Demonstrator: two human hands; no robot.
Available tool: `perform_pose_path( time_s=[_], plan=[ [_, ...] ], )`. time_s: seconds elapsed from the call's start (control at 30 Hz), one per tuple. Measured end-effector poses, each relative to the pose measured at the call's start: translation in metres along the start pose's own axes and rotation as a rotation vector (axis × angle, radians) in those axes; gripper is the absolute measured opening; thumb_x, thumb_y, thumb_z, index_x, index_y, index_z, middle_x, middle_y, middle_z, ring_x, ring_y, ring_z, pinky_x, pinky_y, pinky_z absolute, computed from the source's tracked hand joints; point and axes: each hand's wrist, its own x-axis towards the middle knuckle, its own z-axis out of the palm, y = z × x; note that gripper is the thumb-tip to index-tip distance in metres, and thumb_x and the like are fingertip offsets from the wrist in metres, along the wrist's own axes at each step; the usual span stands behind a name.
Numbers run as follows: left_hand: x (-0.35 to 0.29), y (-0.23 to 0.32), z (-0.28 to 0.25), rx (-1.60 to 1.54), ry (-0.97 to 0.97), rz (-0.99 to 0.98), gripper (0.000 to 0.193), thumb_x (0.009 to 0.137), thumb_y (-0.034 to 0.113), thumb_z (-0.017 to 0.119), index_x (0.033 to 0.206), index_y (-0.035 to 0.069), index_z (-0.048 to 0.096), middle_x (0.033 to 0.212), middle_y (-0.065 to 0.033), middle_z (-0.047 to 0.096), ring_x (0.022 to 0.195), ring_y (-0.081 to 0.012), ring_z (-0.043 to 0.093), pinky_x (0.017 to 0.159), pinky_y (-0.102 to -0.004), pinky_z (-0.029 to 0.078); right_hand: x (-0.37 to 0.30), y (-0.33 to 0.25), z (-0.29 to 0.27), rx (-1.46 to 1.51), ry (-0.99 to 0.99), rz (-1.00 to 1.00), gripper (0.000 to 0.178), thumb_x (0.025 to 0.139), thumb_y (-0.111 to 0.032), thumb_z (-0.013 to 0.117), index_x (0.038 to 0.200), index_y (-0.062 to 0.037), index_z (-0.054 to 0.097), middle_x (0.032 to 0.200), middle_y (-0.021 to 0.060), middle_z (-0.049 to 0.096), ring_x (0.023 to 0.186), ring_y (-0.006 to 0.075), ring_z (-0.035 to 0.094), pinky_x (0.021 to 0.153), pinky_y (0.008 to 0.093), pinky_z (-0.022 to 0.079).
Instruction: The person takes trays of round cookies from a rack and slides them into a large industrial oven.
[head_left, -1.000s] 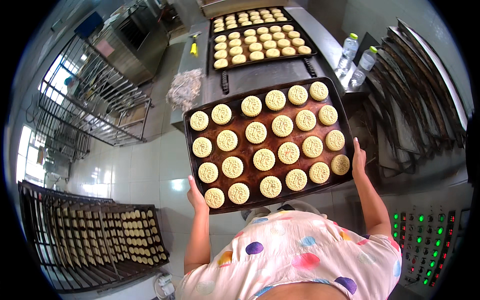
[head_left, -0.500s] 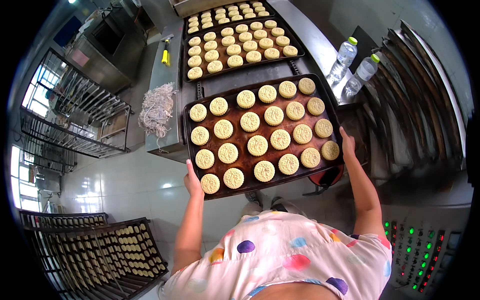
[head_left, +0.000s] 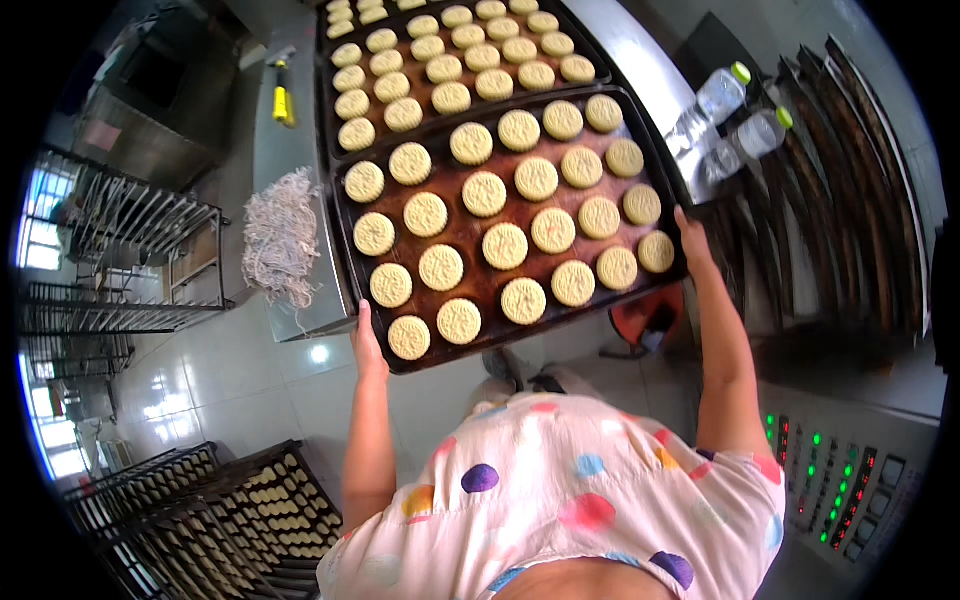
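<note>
A dark baking tray [head_left: 468, 269] carries rows of round, pale yellow pastries [head_left: 505, 245] stamped with a raised pattern. My left hand [head_left: 369, 343] grips its near left corner, thumb along the rim and fingers hidden beneath. On the right side, my right hand [head_left: 694, 244] holds the edge near the closer corner, its fingers also mostly under the tray. The tray's far edge meets a second loaded tray [head_left: 592, 50] lying on the conveyor ahead; whether they overlap I cannot tell.
Left of the conveyor, a metal ledge bears a heap of white string [head_left: 281, 238] and a yellow-handled tool [head_left: 281, 103]. Two clear bottles [head_left: 716, 97] stand at right, beside stacked dark trays [head_left: 800, 190]. A rack of loaded trays [head_left: 250, 515] stands lower left, a lit control panel [head_left: 835, 480] lower right.
Both hands have pushed the tray forward and slightly left. The gap between it and the tray ahead has closed. My view has shifted a little too.
</note>
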Motion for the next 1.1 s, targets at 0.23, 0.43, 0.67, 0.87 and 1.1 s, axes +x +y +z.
perform_pose_path(
  time_s=[0.23, 0.43, 0.67, 0.87, 1.1],
  plan=[
    [-0.027, -0.03, -0.005, 0.298, 0.106, 0.21, 0.055, 0.094, 0.042, 0.043, 0.116, -0.007, 0.051, 0.112, -0.0112, 0.055, 0.102, -0.019, 0.05, 0.091, -0.0295, 0.038, -0.044, 0.033, 0.01, -0.01, 0.177, -0.07, 0.061, 0.089, -0.046, 0.053, 0.115, 0.0091, 0.055, 0.112, 0.0128, 0.059, 0.104, 0.0158, 0.052, 0.092, 0.0268, 0.037],
    [-0.018, -0.029, 0.012, 0.286, 0.215, 0.259, 0.048, 0.094, 0.04, 0.046, 0.103, -0.006, 0.057, 0.097, -0.0083, 0.059, 0.085, -0.0156, 0.053, 0.077, -0.0289, 0.043, -0.03, 0.025, 0.014, 0.043, 0.228, -0.092, 0.055, 0.089, -0.042, 0.054, 0.11, 0.009, 0.058, 0.101, 0.0121, 0.062, 0.095, 0.014, 0.053, 0.087, 0.0267, 0.04],
    [-0.012, -0.03, 0.024, 0.332, 0.316, 0.335, 0.047, 0.093, 0.038, 0.048, 0.097, -0.007, 0.06, 0.089, -0.0052, 0.06, 0.078, -0.0131, 0.051, 0.074, -0.028, 0.043, -0.011, 0.026, 0.016, 0.056, 0.218, -0.121, 0.055, 0.089, -0.043, 0.054, 0.105, 0.0099, 0.059, 0.093, 0.0128, 0.064, 0.088, 0.0139, 0.054, 0.083, 0.0273, 0.042],
    [-0.006, -0.03, 0.019, 0.59, 0.352, 0.348, 0.054, 0.092, 0.043, 0.047, 0.099, -0.009, 0.06, 0.089, -0.0112, 0.062, 0.08, -0.0166, 0.053, 0.076, -0.0308, 0.043, -0.003, 0.029, 0.021, 0.101, 0.231, -0.177, 0.051, 0.088, -0.041, 0.056, 0.096, 0.0098, 0.061, 0.085, 0.0131, 0.064, 0.08, 0.0131, 0.054, 0.077, 0.0274, 0.043],
    [0.005, -0.036, 0.001, 0.589, 0.336, 0.409, 0.059, 0.092, 0.046, 0.046, 0.102, -0.011, 0.059, 0.093, -0.0146, 0.062, 0.083, -0.0204, 0.054, 0.08, -0.0316, 0.042, -0.008, 0.022, 0.019, 0.07, 0.216, -0.193, 0.052, 0.088, -0.042, 0.055, 0.096, 0.0093, 0.061, 0.083, 0.0162, 0.064, 0.079, 0.0149, 0.055, 0.076, 0.0296, 0.044]
  ],
)
